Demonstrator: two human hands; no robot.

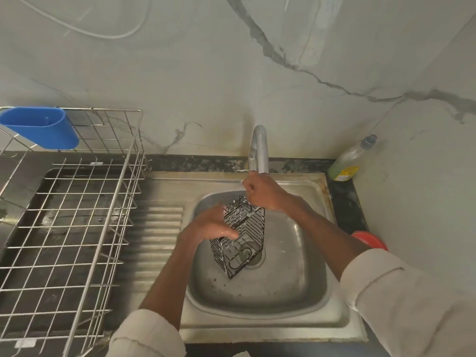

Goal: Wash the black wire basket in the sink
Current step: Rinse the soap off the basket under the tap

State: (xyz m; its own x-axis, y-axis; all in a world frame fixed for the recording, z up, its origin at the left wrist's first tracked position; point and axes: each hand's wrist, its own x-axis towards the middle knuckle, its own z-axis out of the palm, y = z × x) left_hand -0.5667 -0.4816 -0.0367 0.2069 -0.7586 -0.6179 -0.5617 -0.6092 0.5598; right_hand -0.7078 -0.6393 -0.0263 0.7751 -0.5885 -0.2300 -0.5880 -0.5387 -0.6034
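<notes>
The right hand (pixel 260 193) is curled round the top edge of the black wire basket (pixel 239 237), holding it tilted over the sink (pixel 304 256) bowl; the left hand (pixel 213 225) lies against the basket's left side, fingers fairly straight; just behind the right hand stands the tap (pixel 258 150); far left of both hands sits a steel dish rack (pixel 69 215).

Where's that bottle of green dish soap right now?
In the head view the green soap bottle stands at the far right, in the back corner of the dark counter against the marble wall, just beyond the sink rim and right of the tap.
</notes>
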